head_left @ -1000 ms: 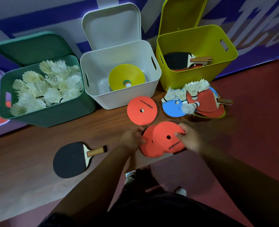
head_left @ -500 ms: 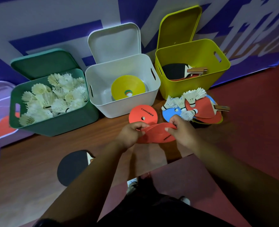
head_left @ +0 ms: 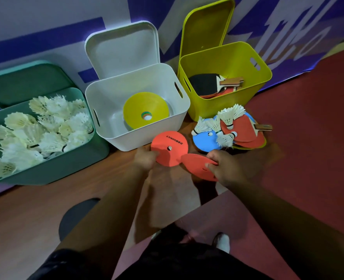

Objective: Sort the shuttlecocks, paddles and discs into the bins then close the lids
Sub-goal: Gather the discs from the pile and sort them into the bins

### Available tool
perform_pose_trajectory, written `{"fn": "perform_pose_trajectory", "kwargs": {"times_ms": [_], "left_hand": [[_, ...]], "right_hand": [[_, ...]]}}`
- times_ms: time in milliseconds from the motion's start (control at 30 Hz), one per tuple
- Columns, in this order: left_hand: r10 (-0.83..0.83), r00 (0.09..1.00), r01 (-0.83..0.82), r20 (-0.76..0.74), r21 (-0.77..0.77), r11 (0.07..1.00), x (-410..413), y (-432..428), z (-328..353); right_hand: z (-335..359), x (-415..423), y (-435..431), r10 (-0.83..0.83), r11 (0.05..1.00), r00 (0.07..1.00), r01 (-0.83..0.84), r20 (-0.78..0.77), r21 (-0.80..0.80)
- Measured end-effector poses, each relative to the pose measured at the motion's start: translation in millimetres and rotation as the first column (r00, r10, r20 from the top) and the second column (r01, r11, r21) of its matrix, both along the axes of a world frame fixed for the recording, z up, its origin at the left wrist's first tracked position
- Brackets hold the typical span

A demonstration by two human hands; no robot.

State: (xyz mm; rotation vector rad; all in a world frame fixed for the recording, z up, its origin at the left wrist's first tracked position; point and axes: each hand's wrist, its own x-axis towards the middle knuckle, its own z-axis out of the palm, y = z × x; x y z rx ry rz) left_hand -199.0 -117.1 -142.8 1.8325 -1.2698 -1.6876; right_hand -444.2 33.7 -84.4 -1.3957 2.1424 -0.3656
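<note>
My left hand (head_left: 144, 158) grips the left edge of an orange disc (head_left: 170, 148) lying just in front of the white bin (head_left: 106, 93). My right hand (head_left: 225, 166) holds bent orange discs (head_left: 195, 165) above the table. Yellow discs (head_left: 145, 110) sit inside the white bin. The green bin (head_left: 52, 174) at the left is full of white shuttlecocks (head_left: 40, 134). The yellow bin (head_left: 211, 112) at the right holds paddles (head_left: 209, 83). Beside it lies a pile: a blue disc (head_left: 205, 140), red paddles (head_left: 245, 130) and several shuttlecocks (head_left: 227, 116). All three lids stand open.
A black paddle (head_left: 74, 215) lies on the wooden table (head_left: 35, 209) near my left forearm, partly hidden. The table's front edge runs diagonally under my arms, with red floor (head_left: 308, 138) beyond at the right. A purple and white wall stands behind the bins.
Both hands lifted the orange discs off the table and moved toward the bins. My left hand has since let go of them and taken hold of the single orange disc by the white bin.
</note>
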Motion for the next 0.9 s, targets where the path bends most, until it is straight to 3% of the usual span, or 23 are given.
{"fn": "perform_pose_trajectory", "kwargs": {"times_ms": [100, 233, 433, 633, 767, 900], "left_hand": [[-0.042, 0.997, 0.042, 0.065, -0.007, 0.999, 1.8, -9.8, -41.7], [-0.128, 0.988, 0.137, 0.089, -0.112, 0.984, -5.5, 3.1, 7.0], [-0.212, 0.977, 0.21, 0.012, -0.2, 0.957, -13.8, 16.5, 22.3], [-0.318, 0.948, 0.296, -0.034, -0.279, 0.913, -22.9, 23.7, 50.2], [-0.206, 0.967, 0.176, -0.15, -0.196, 0.965, -30.8, 34.4, 76.1], [-0.028, 0.961, 0.002, -0.275, -0.092, 0.996, -39.7, 43.5, 102.1]], "right_hand": [[-4.0, 5.7, 0.3, 0.061, 0.998, 0.984, -0.063, -0.166, -0.004], [-6.8, 4.8, 0.4, 0.049, 0.999, 0.976, -0.048, -0.211, 0.007], [3.7, 8.8, -4.8, -0.005, 0.999, 1.0, 0.006, -0.03, 0.049], [25.3, 1.8, -24.3, 0.04, 0.996, 0.992, -0.031, 0.116, -0.084], [45.2, -8.5, -41.4, 0.011, 0.99, 0.982, 0.015, 0.189, -0.138], [63.9, -13.2, -52.4, 0.016, 0.993, 0.932, 0.027, 0.363, -0.116]]}}
